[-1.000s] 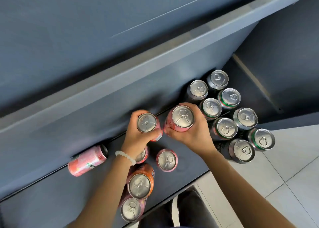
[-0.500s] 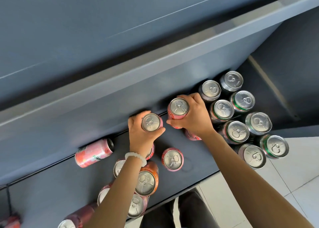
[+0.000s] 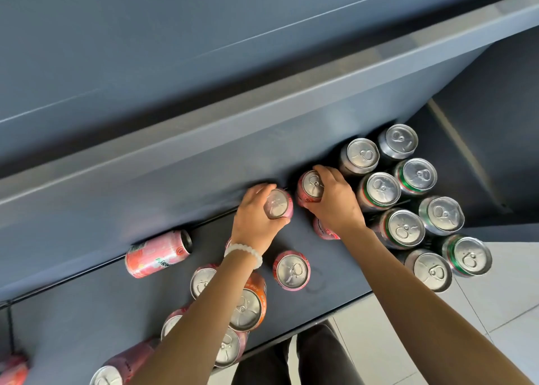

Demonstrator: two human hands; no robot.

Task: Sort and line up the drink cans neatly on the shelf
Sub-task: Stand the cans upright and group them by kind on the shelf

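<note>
left hand (image 3: 253, 218) grips pink can (image 3: 278, 203) | right hand (image 3: 335, 199) grips second pink can (image 3: 310, 187) | both upright at shelf (image 3: 329, 271) back edge, just apart | sorted block (image 3: 408, 198) nearer right hand

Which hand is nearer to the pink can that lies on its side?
Left. The left hand grips a pink can just right of the lying can; the right hand is farther right.

Blue-grey upper board (image 3: 262, 116); pale tiled floor (image 3: 501, 306) at lower right.

Likely a shop: grey shelf (image 3: 335, 256) stocked with drink cans (image 3: 408, 227)
</note>
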